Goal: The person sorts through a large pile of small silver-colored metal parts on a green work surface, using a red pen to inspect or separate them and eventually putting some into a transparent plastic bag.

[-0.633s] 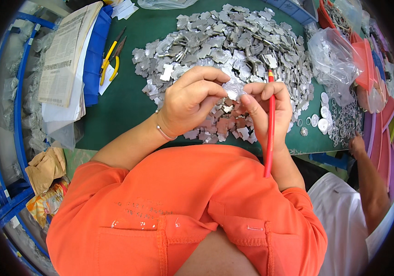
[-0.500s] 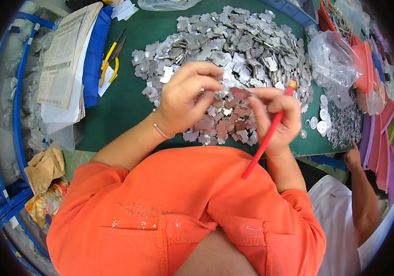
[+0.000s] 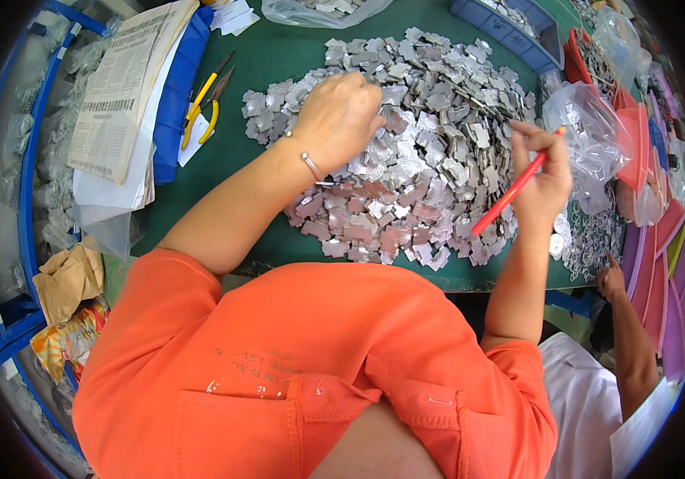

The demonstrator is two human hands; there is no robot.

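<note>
A large heap of small flat silvery metal pieces (image 3: pixel 438 160) covers the middle of the table. My left hand (image 3: pixel 338 116) is over its left part, back upward; the fingers are curled under, and what they hold, if anything, is hidden. My right hand (image 3: pixel 544 177) is above the heap's right edge, closed around a red pencil (image 3: pixel 508 196) whose lower end slants down to the left over the pieces. Its index finger and thumb tips come near each other, with no piece plainly visible between them. Pieces on the near side look reddish.
At left lie yellow-handled pliers (image 3: pixel 213 116), a blue bin (image 3: pixel 173 104) and newspapers (image 3: pixel 111 104). A blue-grey crate (image 3: pixel 510 32) is at the back. Clear plastic bags (image 3: pixel 586 136), red containers (image 3: pixel 634 148) and metal rings (image 3: pixel 594 239) are at right, near another person's hand (image 3: pixel 612 279).
My hands have moved apart from the near middle of the heap: the left forward and left, the right to the right with the pencil. The reddish piece between them no longer shows.
</note>
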